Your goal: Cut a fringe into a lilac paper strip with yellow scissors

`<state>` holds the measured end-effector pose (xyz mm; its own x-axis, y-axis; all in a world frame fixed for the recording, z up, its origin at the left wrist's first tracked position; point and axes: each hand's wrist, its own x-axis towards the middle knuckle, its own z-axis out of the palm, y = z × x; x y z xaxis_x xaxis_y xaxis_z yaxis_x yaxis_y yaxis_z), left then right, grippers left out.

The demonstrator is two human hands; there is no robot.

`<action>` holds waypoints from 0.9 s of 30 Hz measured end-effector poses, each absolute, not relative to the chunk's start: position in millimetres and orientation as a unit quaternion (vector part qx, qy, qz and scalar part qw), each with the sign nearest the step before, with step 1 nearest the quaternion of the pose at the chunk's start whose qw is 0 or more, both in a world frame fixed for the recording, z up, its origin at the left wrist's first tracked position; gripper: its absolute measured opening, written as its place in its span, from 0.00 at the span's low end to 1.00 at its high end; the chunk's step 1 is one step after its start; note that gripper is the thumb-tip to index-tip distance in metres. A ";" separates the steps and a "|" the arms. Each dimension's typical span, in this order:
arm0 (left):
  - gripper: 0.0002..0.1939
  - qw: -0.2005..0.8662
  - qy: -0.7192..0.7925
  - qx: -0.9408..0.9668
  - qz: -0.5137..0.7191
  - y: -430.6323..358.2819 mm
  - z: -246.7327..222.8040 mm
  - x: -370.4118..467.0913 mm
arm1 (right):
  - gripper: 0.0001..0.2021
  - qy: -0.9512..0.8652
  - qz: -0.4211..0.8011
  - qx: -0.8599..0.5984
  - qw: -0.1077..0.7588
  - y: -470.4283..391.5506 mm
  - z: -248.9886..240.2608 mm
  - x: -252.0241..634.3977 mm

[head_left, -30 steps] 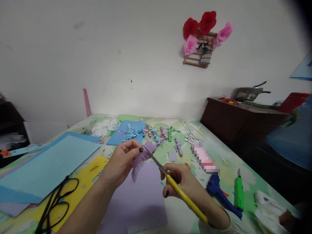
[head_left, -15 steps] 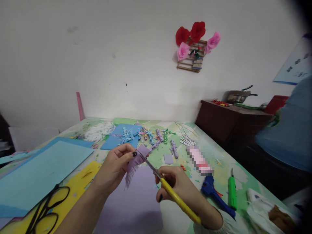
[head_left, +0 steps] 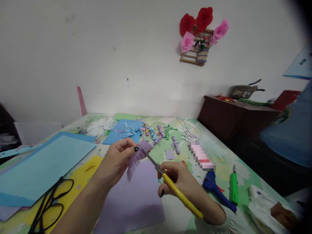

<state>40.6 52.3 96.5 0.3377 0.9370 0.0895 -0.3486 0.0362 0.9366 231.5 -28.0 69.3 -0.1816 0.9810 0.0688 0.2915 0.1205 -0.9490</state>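
Between the thumb and fingers of my left hand (head_left: 122, 162) is a strip of purple paper (head_left: 136, 159), its lower edge cut into a hanging fringe. My right hand (head_left: 181, 182) is closed around yellow-handled scissors (head_left: 180, 193), whose blades reach up and left to the strip's uncut upper part. Below both hands a large purple sheet (head_left: 136, 203) lies on the table. A small purple square (head_left: 170, 154) and fringed purple rolls (head_left: 175, 145) lie beyond my right hand.
Blue sheets (head_left: 48, 165), yellow paper (head_left: 81, 175) and black glasses (head_left: 52, 203) lie left. Blue scraps (head_left: 129, 130) and white string (head_left: 101, 126) sit at the back. A blue glue gun (head_left: 216, 190) and green cutter (head_left: 233, 188) lie right, near a dark cabinet (head_left: 226, 120).
The camera view has shifted slightly, so the wall flowers sit higher and farther right. Both hands keep hold of the strip and the scissors, and the blades still meet the paper.
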 end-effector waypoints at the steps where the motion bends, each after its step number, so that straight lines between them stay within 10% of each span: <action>1: 0.08 0.654 0.300 0.490 0.493 52.4 96.4 40.8 | 0.19 -0.636 0.433 -0.501 0.396 -28.0 69.0 231.6; 27: 0.07 0.665 0.280 0.493 0.486 54.0 93.1 39.3 | 0.17 -0.641 0.419 -0.509 0.392 -26.8 68.4 232.1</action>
